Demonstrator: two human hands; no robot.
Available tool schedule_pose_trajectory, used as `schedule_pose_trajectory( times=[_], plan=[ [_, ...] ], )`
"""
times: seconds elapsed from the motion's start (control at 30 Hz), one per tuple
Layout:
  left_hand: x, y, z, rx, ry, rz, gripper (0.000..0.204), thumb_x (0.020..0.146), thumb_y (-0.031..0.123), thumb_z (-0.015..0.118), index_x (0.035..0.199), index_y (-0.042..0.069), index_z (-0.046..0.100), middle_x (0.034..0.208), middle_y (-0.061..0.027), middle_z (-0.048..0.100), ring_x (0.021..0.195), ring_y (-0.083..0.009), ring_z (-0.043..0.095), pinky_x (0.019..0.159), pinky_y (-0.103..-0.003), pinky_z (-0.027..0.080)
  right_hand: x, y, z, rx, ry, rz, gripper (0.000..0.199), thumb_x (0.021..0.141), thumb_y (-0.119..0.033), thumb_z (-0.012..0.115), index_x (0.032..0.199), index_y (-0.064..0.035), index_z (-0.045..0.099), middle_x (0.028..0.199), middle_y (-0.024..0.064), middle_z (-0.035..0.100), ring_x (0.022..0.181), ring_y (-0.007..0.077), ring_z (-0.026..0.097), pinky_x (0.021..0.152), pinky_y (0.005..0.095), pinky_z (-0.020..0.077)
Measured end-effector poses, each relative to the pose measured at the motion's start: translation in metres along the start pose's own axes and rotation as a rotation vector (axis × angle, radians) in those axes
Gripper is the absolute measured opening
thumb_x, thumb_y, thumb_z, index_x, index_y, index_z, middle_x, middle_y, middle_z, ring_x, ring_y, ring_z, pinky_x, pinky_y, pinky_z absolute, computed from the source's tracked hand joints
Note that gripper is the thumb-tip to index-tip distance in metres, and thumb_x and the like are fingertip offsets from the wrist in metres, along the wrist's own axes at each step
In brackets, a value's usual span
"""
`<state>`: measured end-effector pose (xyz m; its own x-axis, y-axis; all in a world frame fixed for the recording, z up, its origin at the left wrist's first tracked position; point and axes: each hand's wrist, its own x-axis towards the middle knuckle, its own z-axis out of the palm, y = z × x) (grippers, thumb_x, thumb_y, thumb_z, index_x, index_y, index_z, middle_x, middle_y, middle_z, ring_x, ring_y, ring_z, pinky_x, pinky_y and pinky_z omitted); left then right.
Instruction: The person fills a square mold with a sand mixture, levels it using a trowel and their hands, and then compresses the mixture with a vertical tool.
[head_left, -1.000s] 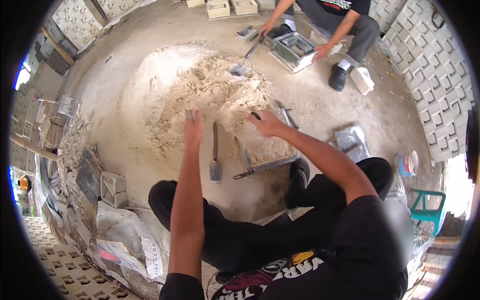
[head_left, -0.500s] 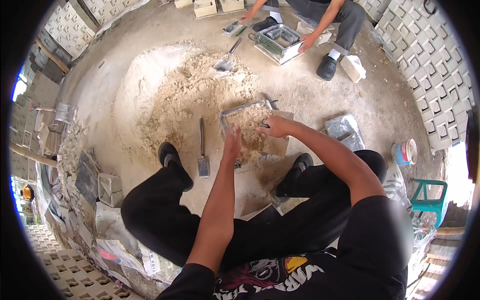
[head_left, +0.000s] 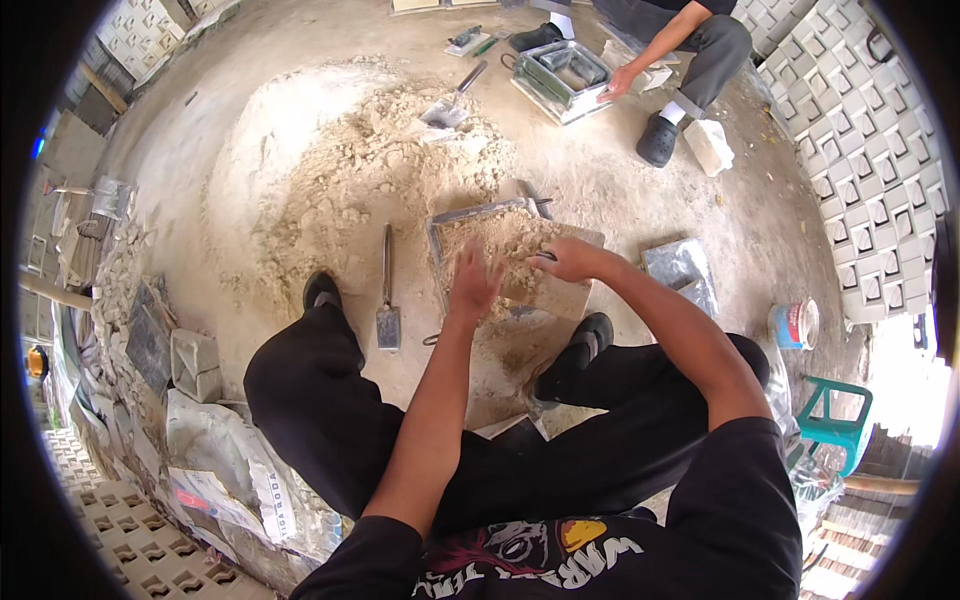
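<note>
A metal frame mould lies on the ground between my feet, filled with loose sandy mix. My left hand is over the mix with its fingers spread, holding nothing. My right hand is closed round a short dark handle. Below that hand a flat brown plate covers the mould's right side; whether the handle belongs to it I cannot tell. Left of the mould, a trowel with a long handle and a square grey blade lies on the ground.
Beyond the mould spreads a heap of sandy mix, with another trowel on it. A co-worker's hand touches a second mould. To the right are a grey metal plate, a bucket and a green stool.
My left hand has opened its fingers wider over the mix. My right hand and the brown plate have shifted slightly right. One co-worker's hand has left the view as the camera tilted.
</note>
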<state>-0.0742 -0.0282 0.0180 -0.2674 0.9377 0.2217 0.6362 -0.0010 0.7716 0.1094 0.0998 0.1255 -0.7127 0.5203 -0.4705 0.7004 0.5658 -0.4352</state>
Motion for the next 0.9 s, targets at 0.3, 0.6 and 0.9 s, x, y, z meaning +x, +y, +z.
schedule_pose_trajectory(
  times=[0.3, 0.6, 0.9],
  plan=[
    [0.006, 0.004, 0.016, 0.092, 0.009, 0.01, 0.06, 0.096, 0.032, 0.051, 0.142, -0.002, 0.034, 0.142, -0.0248, 0.042, 0.135, -0.0389, 0.037, 0.115, -0.047, 0.025, -0.006, -0.007, -0.002, 0.004, 0.08, -0.1, 0.063, 0.091, -0.055, 0.054, 0.077, 0.0056, 0.064, 0.069, 0.0273, 0.06, 0.065, 0.0412, 0.06, 0.064, 0.048, 0.0464],
    [-0.002, -0.005, 0.008, -0.083, 0.025, -0.051, 0.044, 0.097, 0.021, 0.045, 0.134, -0.004, 0.044, 0.135, -0.0264, 0.049, 0.127, -0.0419, 0.044, 0.108, -0.044, 0.036, -0.022, -0.007, -0.006, 0.05, 0.11, -0.1, 0.062, 0.091, -0.054, 0.055, 0.082, 0.0061, 0.065, 0.075, 0.0268, 0.063, 0.071, 0.0384, 0.062, 0.067, 0.0461, 0.0473],
    [-0.01, -0.018, -0.001, -0.133, -0.152, -0.043, 0.052, 0.098, 0.025, 0.042, 0.141, -0.004, 0.039, 0.144, -0.0251, 0.041, 0.137, -0.0375, 0.035, 0.114, -0.04, 0.027, -0.035, 0.006, -0.02, -0.025, 0.049, 0.025, 0.06, 0.089, -0.054, 0.057, 0.088, 0.0046, 0.066, 0.081, 0.0258, 0.065, 0.074, 0.0385, 0.063, 0.068, 0.0457, 0.0474]
  ],
)
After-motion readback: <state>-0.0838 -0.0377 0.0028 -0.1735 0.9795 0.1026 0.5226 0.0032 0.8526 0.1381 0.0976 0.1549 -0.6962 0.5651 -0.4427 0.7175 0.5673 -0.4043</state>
